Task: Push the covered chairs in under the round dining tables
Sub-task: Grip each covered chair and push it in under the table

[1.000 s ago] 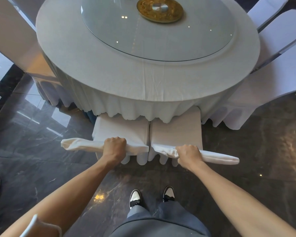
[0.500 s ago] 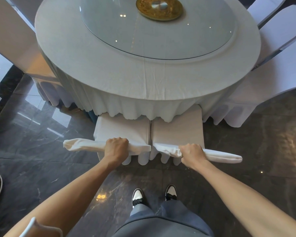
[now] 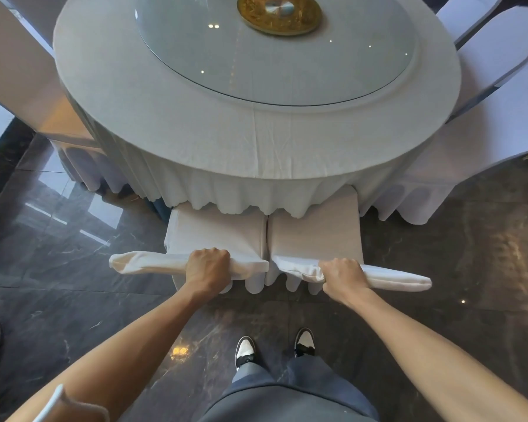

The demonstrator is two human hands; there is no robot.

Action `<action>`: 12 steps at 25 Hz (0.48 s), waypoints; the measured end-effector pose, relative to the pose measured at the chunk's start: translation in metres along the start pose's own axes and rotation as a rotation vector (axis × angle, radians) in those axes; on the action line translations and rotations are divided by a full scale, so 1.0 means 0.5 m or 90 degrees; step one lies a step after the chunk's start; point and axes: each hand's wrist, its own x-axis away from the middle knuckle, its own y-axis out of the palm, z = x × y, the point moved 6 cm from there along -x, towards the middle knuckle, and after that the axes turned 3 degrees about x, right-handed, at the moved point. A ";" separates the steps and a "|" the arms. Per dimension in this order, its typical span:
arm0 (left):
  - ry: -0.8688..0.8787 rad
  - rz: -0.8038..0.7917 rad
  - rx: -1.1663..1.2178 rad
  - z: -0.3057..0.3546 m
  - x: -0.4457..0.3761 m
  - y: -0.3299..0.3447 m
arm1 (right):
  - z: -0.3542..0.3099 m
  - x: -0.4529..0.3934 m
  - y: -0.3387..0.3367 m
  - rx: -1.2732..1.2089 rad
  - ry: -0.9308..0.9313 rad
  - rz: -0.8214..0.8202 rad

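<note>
Chairs in white covers, two of them side by side, sit at the near edge of the round table: the left chair (image 3: 215, 236) and the right chair (image 3: 316, 231) touch along their inner sides, and the far ends of both seats are tucked under the hanging hem of the tablecloth (image 3: 256, 153). Most of each seat is out in the open on my side. I see my left hand (image 3: 207, 268) closed in a full grip over the top of the left chair's back, knuckles up, fabric bunched under the fingers. My right hand (image 3: 343, 277) has the same tight grip on the top of the right chair's back, where the cover is creased and pulled around the palm. Both arms reach forward, nearly straight.

On the tabletop a glass turntable (image 3: 275, 53) lies flat, with a gold disc (image 3: 279, 13) at its middle. More covered chairs (image 3: 497, 50) stand at the right side of the table, their skirts reaching the floor, and another covered shape shows at the left edge behind the cloth. The floor (image 3: 470, 269) is dark polished stone with pale veins and reflections of light. My two shoes (image 3: 245, 350), black and white, are planted just behind the chairs, below grey trouser legs.
</note>
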 end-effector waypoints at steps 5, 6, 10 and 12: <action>-0.004 0.001 0.007 -0.003 -0.002 0.002 | -0.005 0.003 0.004 -0.017 0.001 0.014; 0.000 0.001 0.002 -0.003 -0.001 0.001 | -0.002 0.004 0.004 -0.025 0.004 0.017; 0.027 -0.022 0.004 -0.003 -0.012 0.002 | 0.001 0.013 0.008 -0.057 -0.019 -0.004; 0.050 -0.074 0.030 0.016 -0.024 -0.003 | 0.013 0.020 0.005 -0.104 -0.036 -0.012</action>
